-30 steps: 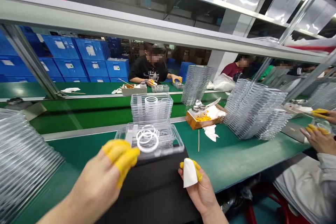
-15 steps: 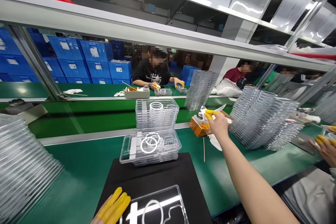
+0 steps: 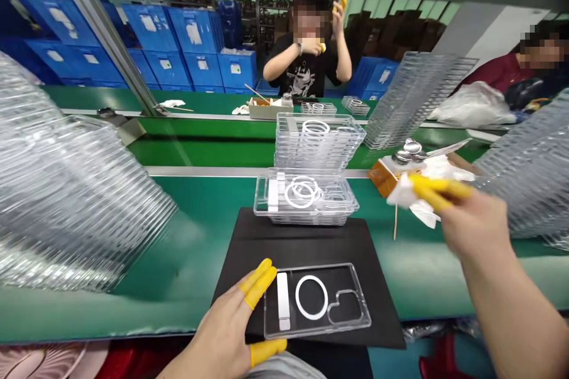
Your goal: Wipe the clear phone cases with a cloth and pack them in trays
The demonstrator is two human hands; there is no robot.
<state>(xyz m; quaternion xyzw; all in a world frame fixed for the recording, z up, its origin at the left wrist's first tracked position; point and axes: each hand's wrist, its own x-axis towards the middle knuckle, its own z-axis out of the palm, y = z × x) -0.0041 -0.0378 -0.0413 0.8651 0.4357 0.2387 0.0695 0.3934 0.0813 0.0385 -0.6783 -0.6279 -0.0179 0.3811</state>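
A clear phone case (image 3: 338, 330) with a white ring and a white strip lies flat on a black mat (image 3: 384, 320). At its left end is my left hand (image 3: 231, 320), yellow cots on the fingers and thumb, which are spread apart; the fingertips are by the case's edge, and contact is hard to tell. My right hand (image 3: 466, 213), also in yellow finger cots and slightly blurred, pinches a white wipe (image 3: 402, 190) in front of an orange-brown box (image 3: 381, 177). Several phone cases (image 3: 306, 219) with white rings are stacked behind the mat.
Tall stacks of clear cases stand at left (image 3: 80, 201) and right (image 3: 528, 189). A thin wooden stick (image 3: 395, 222) lies before the box, which holds metal-capped bottles (image 3: 411, 151). Across the bench sits a co-worker (image 3: 306, 68) with raised hands; blue crates (image 3: 195, 29) are behind.
The view has tilted down and shifted left. My right hand has drawn the white wipe back from the box. My left hand remains by the case. The co-worker opposite has raised both hands.
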